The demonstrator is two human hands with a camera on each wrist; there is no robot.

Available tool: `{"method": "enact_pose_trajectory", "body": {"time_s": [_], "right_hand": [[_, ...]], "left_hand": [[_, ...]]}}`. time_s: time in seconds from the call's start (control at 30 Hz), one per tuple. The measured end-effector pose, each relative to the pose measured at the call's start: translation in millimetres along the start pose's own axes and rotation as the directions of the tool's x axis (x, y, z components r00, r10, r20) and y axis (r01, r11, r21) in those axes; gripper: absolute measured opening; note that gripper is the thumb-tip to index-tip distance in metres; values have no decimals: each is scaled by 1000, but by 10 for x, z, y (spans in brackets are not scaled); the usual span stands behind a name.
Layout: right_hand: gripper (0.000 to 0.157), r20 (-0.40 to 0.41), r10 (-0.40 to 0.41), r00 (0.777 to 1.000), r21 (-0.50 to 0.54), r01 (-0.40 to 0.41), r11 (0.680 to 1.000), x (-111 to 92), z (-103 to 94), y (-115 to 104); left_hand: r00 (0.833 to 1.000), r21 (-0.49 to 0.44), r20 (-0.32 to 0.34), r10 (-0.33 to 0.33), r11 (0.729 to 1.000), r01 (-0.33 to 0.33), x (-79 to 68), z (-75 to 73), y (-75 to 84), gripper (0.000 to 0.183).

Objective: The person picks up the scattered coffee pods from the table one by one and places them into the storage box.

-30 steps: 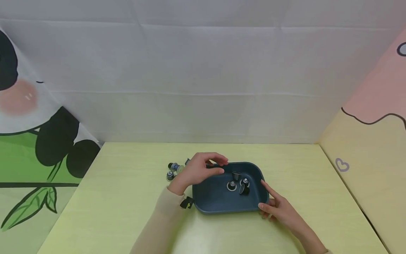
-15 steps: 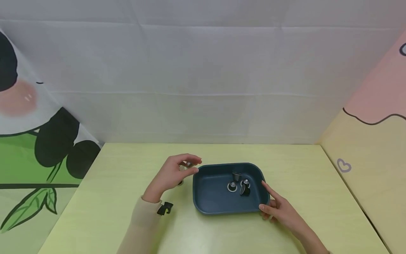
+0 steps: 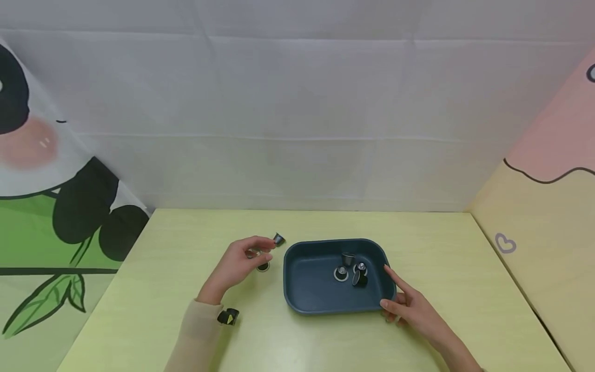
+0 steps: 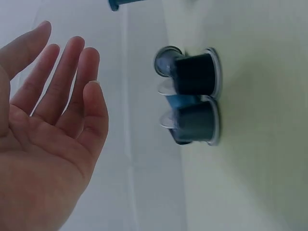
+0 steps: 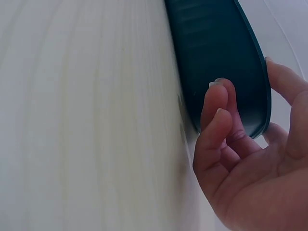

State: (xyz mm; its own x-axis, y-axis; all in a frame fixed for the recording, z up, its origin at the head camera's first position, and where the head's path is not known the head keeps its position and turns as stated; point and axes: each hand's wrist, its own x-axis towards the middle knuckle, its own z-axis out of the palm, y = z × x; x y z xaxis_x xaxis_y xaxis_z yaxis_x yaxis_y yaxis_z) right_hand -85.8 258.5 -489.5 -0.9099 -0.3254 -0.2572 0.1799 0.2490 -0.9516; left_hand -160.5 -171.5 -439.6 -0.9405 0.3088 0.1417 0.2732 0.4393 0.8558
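Observation:
My left hand (image 3: 238, 263) hovers left of the tray with its fingers relaxed and nothing in its grasp. Close by it on the table lie several coffee capsules, including one near the fingertips (image 3: 279, 239) and another below the thumb (image 3: 263, 266); the hand partly hides others. In the left wrist view, dark capsules (image 4: 195, 122) with silver rims cluster beyond the open palm. My right hand (image 3: 411, 305) grips the right end of a dark blue tray (image 3: 311, 297), thumb and index finger at the rim, the other fingers curled against its outer wall (image 5: 221, 53).
Several coffee capsules (image 3: 341, 274) sit inside the tray, right of its middle. A white cloth wall (image 3: 297, 170) rises behind the pale yellow table (image 3: 186, 243). Printed panels (image 3: 539, 248) stand at both sides.
My left hand has moved left from over the tray to the loose capsules, uncovering the one at the back. The right hand stays at the tray, and the capsules inside look the same.

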Motion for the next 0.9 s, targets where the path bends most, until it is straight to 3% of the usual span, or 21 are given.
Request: {"method": "enact_pose_trajectory", "body": {"time_s": [0.2,0.47,0.9], "right_hand": [[81,2,1,1000,-3,-1,1000,4,-3,8],[81,-2,4,1000,-18,-4,1000,-1,-5,10],[81,3,-2,1000,-10,2,1000,-1,-7,11]], "left_hand": [[998,38,-26,-50,998,51,-37,-16,-171,28],[993,90,7,-114,990,113,-121,-72,-319,32],[984,87,114,-139,988,130,-166,-86,-340,33]]}}
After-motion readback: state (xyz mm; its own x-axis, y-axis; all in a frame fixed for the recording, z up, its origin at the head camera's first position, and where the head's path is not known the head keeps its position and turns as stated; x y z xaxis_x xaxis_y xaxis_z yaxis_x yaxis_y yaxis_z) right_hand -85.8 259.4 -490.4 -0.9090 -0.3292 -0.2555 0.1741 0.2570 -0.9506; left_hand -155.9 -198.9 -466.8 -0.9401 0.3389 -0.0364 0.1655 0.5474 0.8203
